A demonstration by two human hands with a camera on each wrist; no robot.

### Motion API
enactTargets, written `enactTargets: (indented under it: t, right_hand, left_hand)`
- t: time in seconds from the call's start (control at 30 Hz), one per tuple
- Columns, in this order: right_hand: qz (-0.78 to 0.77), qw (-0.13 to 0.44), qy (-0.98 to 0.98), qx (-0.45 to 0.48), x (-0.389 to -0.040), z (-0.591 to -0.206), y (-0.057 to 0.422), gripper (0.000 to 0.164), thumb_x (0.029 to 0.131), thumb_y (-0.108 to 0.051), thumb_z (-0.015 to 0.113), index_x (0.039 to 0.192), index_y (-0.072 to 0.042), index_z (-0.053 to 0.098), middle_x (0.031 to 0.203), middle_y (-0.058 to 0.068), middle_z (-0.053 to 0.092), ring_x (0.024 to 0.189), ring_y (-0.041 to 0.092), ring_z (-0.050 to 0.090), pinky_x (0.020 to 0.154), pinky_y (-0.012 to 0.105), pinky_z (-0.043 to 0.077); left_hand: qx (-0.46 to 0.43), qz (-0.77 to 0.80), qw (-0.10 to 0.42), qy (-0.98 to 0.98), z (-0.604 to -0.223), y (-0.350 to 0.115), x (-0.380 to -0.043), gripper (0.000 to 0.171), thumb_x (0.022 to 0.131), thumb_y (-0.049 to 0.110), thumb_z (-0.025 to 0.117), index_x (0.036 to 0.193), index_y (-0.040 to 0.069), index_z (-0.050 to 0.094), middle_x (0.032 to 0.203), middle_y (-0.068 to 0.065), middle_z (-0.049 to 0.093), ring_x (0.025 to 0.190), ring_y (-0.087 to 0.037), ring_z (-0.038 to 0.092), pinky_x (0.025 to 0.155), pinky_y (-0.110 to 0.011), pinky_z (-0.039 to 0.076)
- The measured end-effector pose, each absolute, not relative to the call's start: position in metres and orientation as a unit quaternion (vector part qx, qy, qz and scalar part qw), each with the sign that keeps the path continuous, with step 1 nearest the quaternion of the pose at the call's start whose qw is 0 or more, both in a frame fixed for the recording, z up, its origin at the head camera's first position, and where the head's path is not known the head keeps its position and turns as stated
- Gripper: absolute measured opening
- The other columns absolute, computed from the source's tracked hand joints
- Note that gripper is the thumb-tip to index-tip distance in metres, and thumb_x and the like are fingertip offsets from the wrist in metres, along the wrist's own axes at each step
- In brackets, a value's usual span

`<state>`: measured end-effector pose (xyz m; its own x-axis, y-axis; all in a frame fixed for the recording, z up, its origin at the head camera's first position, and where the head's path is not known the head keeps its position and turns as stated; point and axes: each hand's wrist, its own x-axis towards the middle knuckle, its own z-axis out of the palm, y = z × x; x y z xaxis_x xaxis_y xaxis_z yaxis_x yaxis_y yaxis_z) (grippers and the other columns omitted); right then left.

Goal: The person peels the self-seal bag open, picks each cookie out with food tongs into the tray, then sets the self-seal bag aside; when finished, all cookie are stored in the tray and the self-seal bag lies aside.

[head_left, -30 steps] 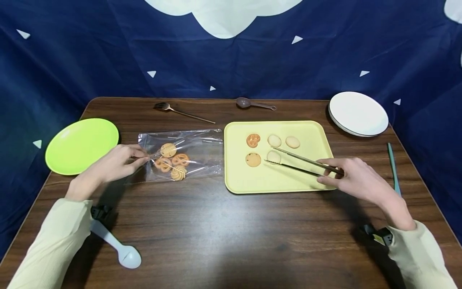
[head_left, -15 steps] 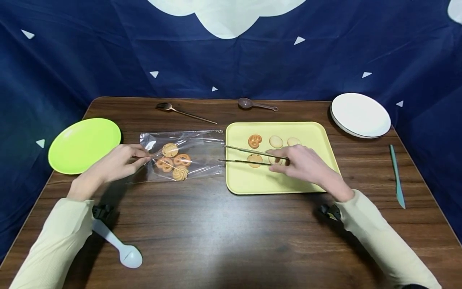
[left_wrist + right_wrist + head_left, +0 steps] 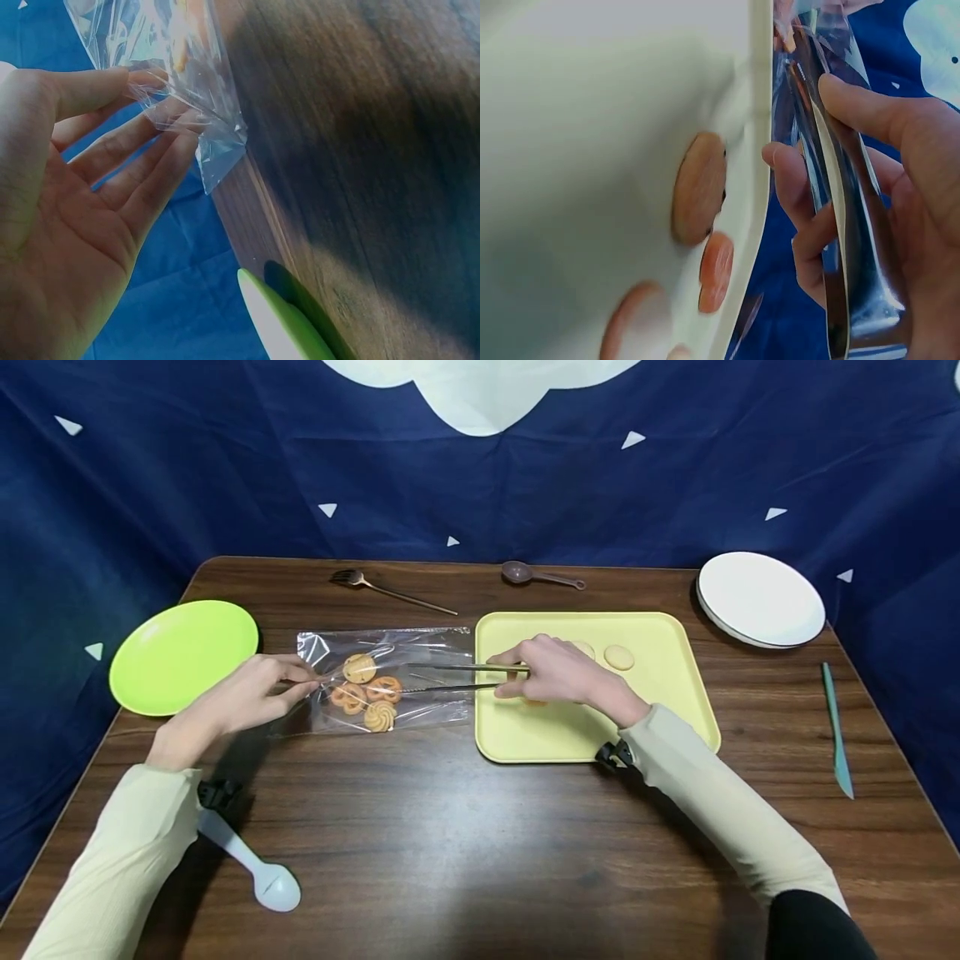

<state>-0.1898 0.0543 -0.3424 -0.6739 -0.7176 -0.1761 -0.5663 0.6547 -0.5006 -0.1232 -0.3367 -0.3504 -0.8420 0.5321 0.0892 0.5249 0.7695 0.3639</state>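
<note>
My left hand (image 3: 251, 697) pinches the left end of a clear plastic bag (image 3: 438, 714) lying on the table. Inside the bag are a round cookie (image 3: 359, 668), two pretzel-shaped cookies (image 3: 384, 689) and a swirled cookie (image 3: 379, 717). In the left wrist view the thumb and fingers meet on the crumpled film (image 3: 221, 154). My right hand (image 3: 558, 670) grips metal tongs (image 3: 468, 667) over the left part of a yellow tray (image 3: 667, 718). The tongs' arms stand apart, their tips overlapping the bag beside the cookies. Pale oval cookies (image 3: 618, 657) lie on the tray; others are partly hidden under my right hand.
A green plate (image 3: 180, 656) stands at the left, white plates (image 3: 761, 600) at the back right. A fork (image 3: 397, 597) and brown measuring spoon (image 3: 536, 576) lie along the back. A pale blue spoon (image 3: 276, 887) is near my left wrist, a teal knife (image 3: 836, 727) at the right.
My right hand has carried the tongs leftward from over the tray's cookies, so the tips now reach the bag. My left hand keeps its pinch on the bag. The head view has shifted slightly.
</note>
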Motion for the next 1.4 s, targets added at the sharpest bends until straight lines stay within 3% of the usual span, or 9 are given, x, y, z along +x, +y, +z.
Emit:
enactTargets:
  t: [0.13,0.27,0.37,0.6,0.87,1.0,1.2,1.4]
  right_hand:
    - [-0.201,0.192,0.882,-0.381,-0.192,-0.341,0.042,0.050,0.084,-0.040,0.068,0.129,-0.019,0.060,0.069,-0.005,0.064,0.039,0.008,0.040,0.043,0.030,0.035]
    - [-0.188,0.185,0.880,-0.395,-0.192,-0.339,0.035,0.050,0.085,-0.040,0.068,0.129,-0.017,0.060,0.097,-0.001,0.070,0.041,0.008,0.033,0.046,0.032,0.035]
    - [-0.177,0.176,0.885,-0.393,-0.191,-0.338,0.032,0.050,0.085,-0.041,0.068,0.128,-0.017,0.060,0.115,-0.003,0.066,0.045,0.009,0.034,0.047,0.033,0.036]
    - [-0.172,0.184,0.894,-0.370,-0.190,-0.336,0.034,0.051,0.087,-0.041,0.066,0.131,-0.016,0.057,0.089,-0.004,0.067,0.044,0.012,0.043,0.045,0.033,0.038]
    - [-0.154,0.157,0.887,-0.407,-0.189,-0.341,0.029,0.050,0.085,-0.040,0.067,0.129,-0.017,0.059,0.093,-0.006,0.069,0.059,0.012,0.052,0.053,0.032,0.042]
    - [-0.146,0.129,0.889,-0.414,-0.187,-0.343,0.031,0.046,0.087,-0.038,0.066,0.127,-0.016,0.062,0.096,-0.003,0.070,0.053,0.012,0.046,0.049,0.032,0.040]
    - [-0.155,0.122,0.898,-0.394,-0.185,-0.343,0.049,0.042,0.087,-0.038,0.066,0.124,-0.017,0.064,0.071,-0.004,0.063,0.048,0.009,0.031,0.042,0.030,0.030]
    - [-0.182,0.129,0.905,-0.362,-0.179,-0.335,0.084,0.044,0.086,-0.038,0.067,0.125,-0.018,0.063,0.054,-0.010,0.047,0.044,0.005,0.034,0.043,0.030,0.030]
  left_hand:
    - [0.283,0.193,0.006,0.939,-0.350,-0.335,-0.125,0.014,0.085,-0.002,0.062,0.092,-0.002,0.074,0.084,-0.005,0.066,0.055,-0.004,0.042,0.046,-0.023,0.035]
    - [0.283,0.197,0.007,0.939,-0.349,-0.335,-0.126,0.015,0.085,-0.002,0.061,0.092,-0.001,0.074,0.084,-0.004,0.066,0.054,-0.003,0.042,0.046,-0.023,0.035]
    - [0.285,0.197,0.004,0.938,-0.349,-0.335,-0.126,0.014,0.085,-0.002,0.062,0.091,-0.001,0.074,0.083,-0.004,0.065,0.055,-0.003,0.042,0.046,-0.023,0.036]
    - [0.286,0.192,0.001,0.939,-0.349,-0.335,-0.126,0.014,0.085,-0.001,0.062,0.093,-0.001,0.074,0.085,-0.004,0.066,0.056,-0.005,0.044,0.048,-0.023,0.036]
    - [0.280,0.191,0.006,0.941,-0.351,-0.335,-0.125,0.015,0.085,0.000,0.062,0.094,0.000,0.074,0.086,-0.006,0.067,0.057,-0.006,0.044,0.049,-0.024,0.037]
    - [0.282,0.193,0.005,0.940,-0.352,-0.335,-0.125,0.015,0.085,0.000,0.062,0.094,0.000,0.074,0.086,-0.006,0.067,0.057,-0.005,0.044,0.048,-0.024,0.037]
    - [0.295,0.191,-0.008,0.936,-0.353,-0.336,-0.125,0.012,0.084,0.000,0.064,0.090,0.000,0.074,0.082,-0.005,0.066,0.059,-0.006,0.047,0.050,-0.023,0.039]
    - [0.295,0.188,-0.007,0.937,-0.352,-0.336,-0.126,0.013,0.084,-0.001,0.063,0.091,-0.001,0.074,0.085,-0.004,0.067,0.061,-0.006,0.048,0.050,-0.024,0.039]
